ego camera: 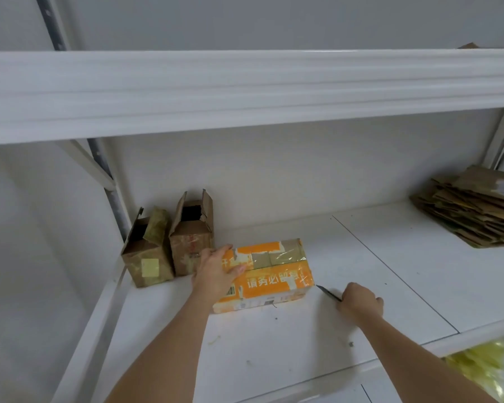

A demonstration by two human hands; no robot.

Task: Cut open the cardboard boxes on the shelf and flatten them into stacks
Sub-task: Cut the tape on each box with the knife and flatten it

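We see the orange box (269, 274) lying on its long side on the white shelf (390, 257), left of centre; its faces are orange with white printed characters, a barcode label sits at the near left, and clear and brown tape crosses the top, which remains sealed. Our left hand (216, 270) rests on the box's left end, fingers spread and curled over the top edge, gripping it. Our right hand (360, 301) is curled around a knife (328, 292); the blade tip lies just beside the box's near right corner. Two brown cartons (169, 248) stand upright at the far left, just beside the orange box, their top flaps open. A stack of flattened cardboard (474, 210) lies at the far right, well apart from the box.
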